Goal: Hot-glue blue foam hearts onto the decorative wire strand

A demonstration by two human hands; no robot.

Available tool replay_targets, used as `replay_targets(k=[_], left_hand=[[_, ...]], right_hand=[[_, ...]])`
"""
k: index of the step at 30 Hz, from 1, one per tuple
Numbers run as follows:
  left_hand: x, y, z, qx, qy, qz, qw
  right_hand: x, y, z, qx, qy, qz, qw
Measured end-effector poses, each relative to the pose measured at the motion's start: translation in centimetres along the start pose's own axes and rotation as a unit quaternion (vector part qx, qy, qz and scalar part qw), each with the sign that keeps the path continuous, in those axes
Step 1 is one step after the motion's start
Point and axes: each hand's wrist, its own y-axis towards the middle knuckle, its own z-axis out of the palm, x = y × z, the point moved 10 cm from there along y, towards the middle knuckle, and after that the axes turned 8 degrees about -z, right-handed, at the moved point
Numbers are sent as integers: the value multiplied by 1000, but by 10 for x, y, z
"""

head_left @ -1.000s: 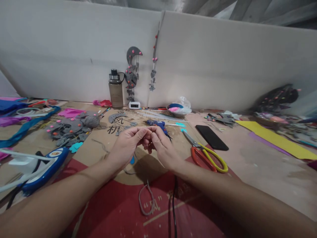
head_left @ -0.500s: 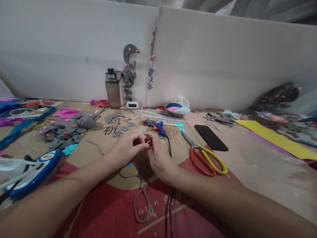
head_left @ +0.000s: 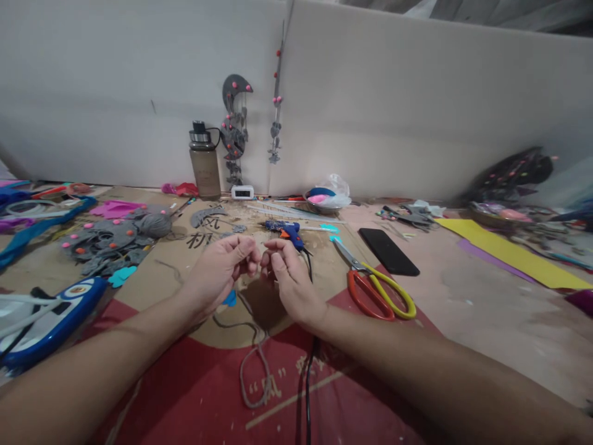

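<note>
My left hand point(head_left: 221, 267) and my right hand point(head_left: 294, 285) face each other over the cardboard point(head_left: 204, 330), fingertips almost meeting. Thumb and fingers of each are bent together in a pinch; anything between them is too small to make out. Below the left palm shows a bright blue scrap point(head_left: 230, 299), partly covered. A grey cord point(head_left: 241, 376) runs from under the hands and forms a loop on the red part of the cardboard. Just beyond the fingers lies a blue hot glue gun point(head_left: 291, 233), its black cable point(head_left: 308, 395) passing beneath my right wrist.
Right of my hands lie scissors point(head_left: 370, 295) with red and yellow handles and a black phone point(head_left: 388, 251). Grey felt pieces point(head_left: 109, 238) and a blue-white power strip point(head_left: 69, 318) are on the left. A bottle point(head_left: 205, 170) stands against the white board point(head_left: 370, 93).
My hands have come slightly apart at the fingertips, and the left has turned so its thumb lies higher. The whole view has shifted a little; the cord loop and tools lie as before.
</note>
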Motion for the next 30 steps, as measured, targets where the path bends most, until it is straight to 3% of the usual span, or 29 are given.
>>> replay_targets(k=[12,21,26,28,30], left_hand=[[-12,-3,4,-30,178,48,982],[-12,-2,0,-57,269,54,960],[-38,7,-27,-91,277,93,952],[-47,12,-43,-103,322,78,938],[-44,19,-51,-62,404,33,912]], right_hand=[[-2,1,4,22,-24,-4,999],[10,2,1,22,-108,-79,991],[17,-1,7,60,-173,-93,979],[22,-3,17,105,-202,-116,967],[24,-6,30,158,-216,-132,954]])
